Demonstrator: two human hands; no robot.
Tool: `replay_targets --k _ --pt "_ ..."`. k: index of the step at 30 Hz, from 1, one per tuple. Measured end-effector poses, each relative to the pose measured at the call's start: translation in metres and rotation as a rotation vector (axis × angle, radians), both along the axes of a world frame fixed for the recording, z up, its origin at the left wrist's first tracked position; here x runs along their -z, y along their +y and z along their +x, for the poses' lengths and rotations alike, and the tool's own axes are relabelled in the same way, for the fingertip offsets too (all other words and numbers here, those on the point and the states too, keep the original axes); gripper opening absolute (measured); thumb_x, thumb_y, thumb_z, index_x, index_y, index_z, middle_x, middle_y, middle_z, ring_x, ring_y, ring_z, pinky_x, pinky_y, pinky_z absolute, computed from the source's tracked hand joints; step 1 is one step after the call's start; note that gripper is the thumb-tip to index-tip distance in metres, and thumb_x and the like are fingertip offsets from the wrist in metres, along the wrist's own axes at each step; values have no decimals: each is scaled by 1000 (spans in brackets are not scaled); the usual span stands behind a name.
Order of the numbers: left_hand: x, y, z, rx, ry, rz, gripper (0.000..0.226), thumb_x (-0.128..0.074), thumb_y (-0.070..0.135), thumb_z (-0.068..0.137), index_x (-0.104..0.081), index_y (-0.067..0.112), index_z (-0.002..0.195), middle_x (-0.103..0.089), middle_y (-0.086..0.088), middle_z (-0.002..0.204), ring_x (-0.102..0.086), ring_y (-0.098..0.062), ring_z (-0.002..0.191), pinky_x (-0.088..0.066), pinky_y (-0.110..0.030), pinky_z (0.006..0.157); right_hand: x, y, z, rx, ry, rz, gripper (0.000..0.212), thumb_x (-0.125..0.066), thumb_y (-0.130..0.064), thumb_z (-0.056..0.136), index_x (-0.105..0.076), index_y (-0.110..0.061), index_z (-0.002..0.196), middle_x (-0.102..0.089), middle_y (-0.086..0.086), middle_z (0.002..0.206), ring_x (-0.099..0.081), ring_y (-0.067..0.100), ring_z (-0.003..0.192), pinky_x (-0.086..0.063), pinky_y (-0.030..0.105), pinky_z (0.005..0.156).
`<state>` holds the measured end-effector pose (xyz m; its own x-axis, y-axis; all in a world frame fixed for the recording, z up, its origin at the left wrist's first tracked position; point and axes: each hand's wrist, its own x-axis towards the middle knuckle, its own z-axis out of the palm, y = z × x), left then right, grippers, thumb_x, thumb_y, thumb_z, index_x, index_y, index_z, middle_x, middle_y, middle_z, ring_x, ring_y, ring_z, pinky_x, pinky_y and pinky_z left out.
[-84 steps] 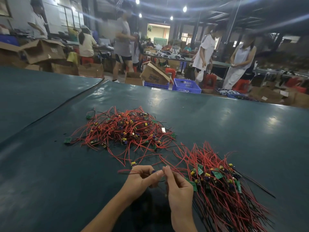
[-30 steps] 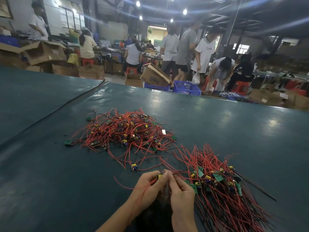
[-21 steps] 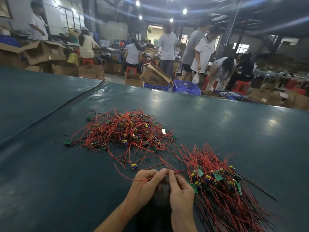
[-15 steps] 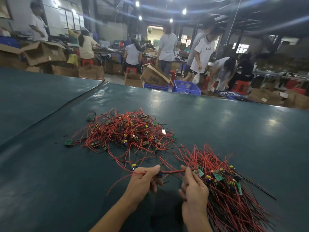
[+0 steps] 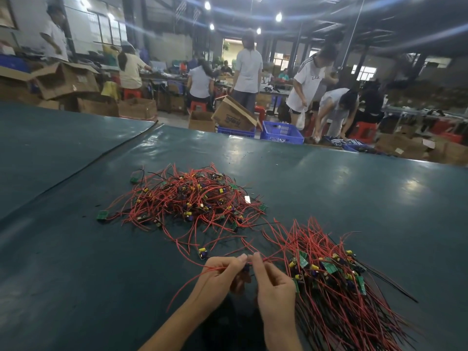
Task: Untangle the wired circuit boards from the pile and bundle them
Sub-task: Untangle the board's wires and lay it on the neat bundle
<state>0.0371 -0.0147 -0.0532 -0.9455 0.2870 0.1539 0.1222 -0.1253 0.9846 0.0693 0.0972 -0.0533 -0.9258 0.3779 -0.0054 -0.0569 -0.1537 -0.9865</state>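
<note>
Table (image 5: 329,198) bears the pile (image 5: 192,198); beyond stand boxes (image 5: 234,117), blue crate (image 5: 282,133), seemingly busy workers (image 5: 248,69).

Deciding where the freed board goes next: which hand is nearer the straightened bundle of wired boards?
Right. The right hand lies just left of the bundle; the left hand is farther left, beyond the right hand. Both pinch red wire.

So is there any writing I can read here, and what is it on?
On the white T-shirt: short dark script starting with "D", too blurred to be sure.
On the tilted cardboard box: dark print, too blurred to read.
On the circuit boards: nothing readable.
</note>
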Motion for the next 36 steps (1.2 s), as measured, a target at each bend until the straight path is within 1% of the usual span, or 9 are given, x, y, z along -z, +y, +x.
replay_targets --k 3,5,8,13,19,24,29,33,36 --pt "2 1 -1 2 9 -22 39 -58 27 94 -73 4 67 -62 -6 59 -54 -15 53 -43 -23 53 0 -4 -2 38 -11 -2 28 -63 -19 94 -81 -21 72 -73 3 66 -69 12 62 -55 27 62" --pt "0 -1 -3 -24 6 -13 43 -58 24 95 -70 14 55 -64 -4 56 -52 -12 45 -42 -21 48 -2 4 -4 117 -29 -66 24 -63 -23 93 -80 -12 79 -57 -7 50 -50 4 44 -42 19 46" --pt "-2 -7 -6 -81 17 10 44 -62 33 91 -67 14 52 -66 -9 57 -51 -14 42 -41 -21 47 -7 27 -8 247 -39 -246 24 -63 -22 94 -78 -7 83 -38 -7 50 -25 1 36 -21 15 33" --pt "-2 -6 -7 -85 -6 44 40 -59 37 85 -67 14 52 -65 -11 57 -51 -16 43 -42 -22 48 -8 40 -8 303 0 -325 23 -61 -24 96 -76 -9 88 -43 -6 56 -25 1 37 -22 16 32" --pt "-3 -7 -7 -160 -51 97 47 -51 43 86 -69 11 57 -59 -13 56 -54 -15 49 -41 -22 47 -5 30 -6 258 -25 -200 11 -70 -28 90 -74 -18 85 -47 -9 52 -29 4 39 -27 18 35" --pt "0 -6 -8 -136 -49 106 51 -46 45 89 -68 1 79 -59 -13 57 -53 -18 51 -43 -24 50 -3 22 -4 143 -27 -140 19 -69 -23 89 -76 -17 72 -54 -4 54 -34 6 41 -28 18 36" --pt "8 -1 -6 -94 60 -27 44 -42 47 91 -67 11 91 -64 -8 61 -58 -21 57 -49 -28 57 0 10 0 59 50 121 23 -66 -19 92 -79 -23 74 -62 -1 60 -47 5 46 -38 17 44" --pt "11 0 -5 -54 84 -59 47 -46 56 93 -63 20 68 -58 -1 59 -55 -14 56 -46 -24 55 -2 11 6 267 473 656 8 -67 -17 93 -75 -19 93 -63 -2 80 -58 11 64 -47 20 53" --pt "12 -1 -3 96 151 -70 48 -49 56 92 -63 16 70 -56 1 60 -52 -11 57 -44 -22 56 -1 9 9 298 666 935 24 -63 -25 89 -76 -7 97 -66 -3 89 -61 12 77 -50 22 71"
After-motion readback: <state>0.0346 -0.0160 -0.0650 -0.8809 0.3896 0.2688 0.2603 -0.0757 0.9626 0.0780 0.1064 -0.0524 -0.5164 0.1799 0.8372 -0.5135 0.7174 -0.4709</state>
